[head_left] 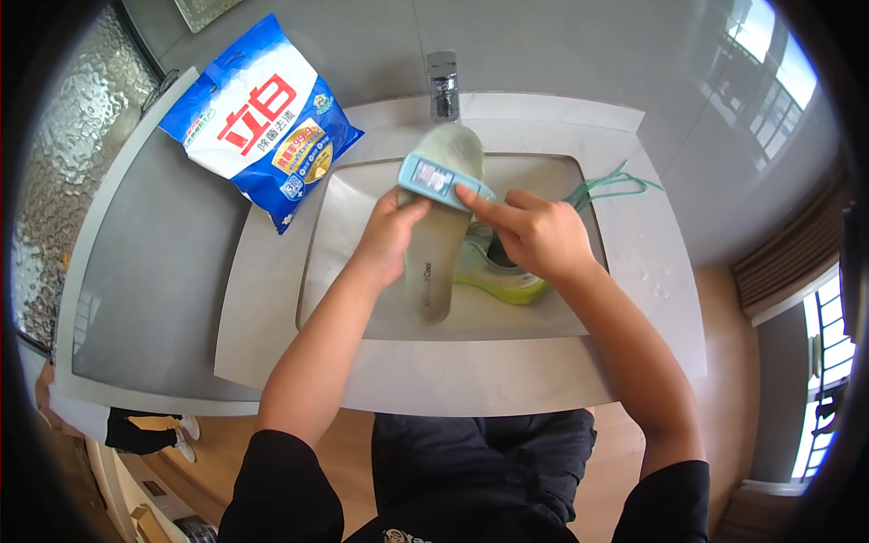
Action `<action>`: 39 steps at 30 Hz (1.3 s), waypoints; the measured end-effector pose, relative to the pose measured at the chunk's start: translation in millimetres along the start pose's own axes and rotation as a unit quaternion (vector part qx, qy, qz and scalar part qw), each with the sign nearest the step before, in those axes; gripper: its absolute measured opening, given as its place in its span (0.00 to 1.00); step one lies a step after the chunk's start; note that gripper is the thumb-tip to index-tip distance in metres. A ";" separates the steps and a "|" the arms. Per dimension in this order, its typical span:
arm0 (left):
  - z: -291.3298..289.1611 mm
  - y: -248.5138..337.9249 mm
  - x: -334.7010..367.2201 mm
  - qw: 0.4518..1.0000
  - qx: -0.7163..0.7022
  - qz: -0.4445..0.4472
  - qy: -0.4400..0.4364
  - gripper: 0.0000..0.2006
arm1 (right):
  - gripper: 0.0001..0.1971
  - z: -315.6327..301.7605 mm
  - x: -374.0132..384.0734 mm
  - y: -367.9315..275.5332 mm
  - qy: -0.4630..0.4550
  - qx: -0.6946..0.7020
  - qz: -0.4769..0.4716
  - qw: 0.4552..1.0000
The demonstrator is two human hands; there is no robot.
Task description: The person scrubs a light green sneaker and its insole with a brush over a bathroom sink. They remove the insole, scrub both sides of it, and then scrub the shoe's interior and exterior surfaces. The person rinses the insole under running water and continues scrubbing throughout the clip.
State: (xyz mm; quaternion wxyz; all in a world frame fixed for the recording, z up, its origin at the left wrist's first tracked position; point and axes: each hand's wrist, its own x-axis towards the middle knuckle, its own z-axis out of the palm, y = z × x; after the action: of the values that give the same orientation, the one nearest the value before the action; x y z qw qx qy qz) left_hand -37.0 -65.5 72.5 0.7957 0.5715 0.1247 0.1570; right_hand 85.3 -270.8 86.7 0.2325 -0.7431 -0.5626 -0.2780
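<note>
A pale greenish-grey insole (431, 258) is held tilted over the sink. My left hand (387, 237) grips its left edge near the middle, thumb on top. My right hand (545, 233) is closed around the handle end of a light-blue brush (427, 178), index finger stretched along its back. The brush lies across the upper part of the insole; its bristle side is hidden. Beneath my right hand, a light-green sneaker (511, 288) rests in the basin, partly covered. Teal shoelaces (617, 183) trail over the sink's right rim.
The white rectangular sink (337, 213) is set in a pale countertop (652, 299), with a chrome faucet (443, 86) behind it. A blue-and-white detergent bag (258, 127) stands at the back left. Another person's legs (145, 430) show at the lower left.
</note>
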 end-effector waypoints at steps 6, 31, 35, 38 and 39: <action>8.0 18.5 -5.2 0.996 -0.088 -0.024 -0.001 0.22 | 0.29 4.5 5.8 -1.5 -0.005 0.059 0.062 0.996; 11.6 18.4 -10.0 0.957 -0.287 -0.019 -0.044 0.37 | 0.23 18.8 27.4 -33.3 -0.006 0.182 0.094 0.979; -13.6 27.8 -10.6 0.953 -0.300 0.039 -0.020 0.35 | 0.22 5.2 25.9 -63.1 -0.120 0.170 0.104 0.973; -12.8 28.4 -2.8 0.974 -0.188 0.061 0.110 0.25 | 0.22 -1.8 25.3 -31.9 -0.145 0.120 0.092 0.978; -18.4 27.1 -0.4 0.979 -0.114 0.067 0.156 0.24 | 0.23 -9.4 21.9 -22.4 -0.170 0.106 0.099 0.975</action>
State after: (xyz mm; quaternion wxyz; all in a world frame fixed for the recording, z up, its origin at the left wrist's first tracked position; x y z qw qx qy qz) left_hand -47.2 -41.6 92.4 0.8140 0.4530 0.1896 0.3102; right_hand 66.9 -255.7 109.2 0.2370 -0.8027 -0.5437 -0.0619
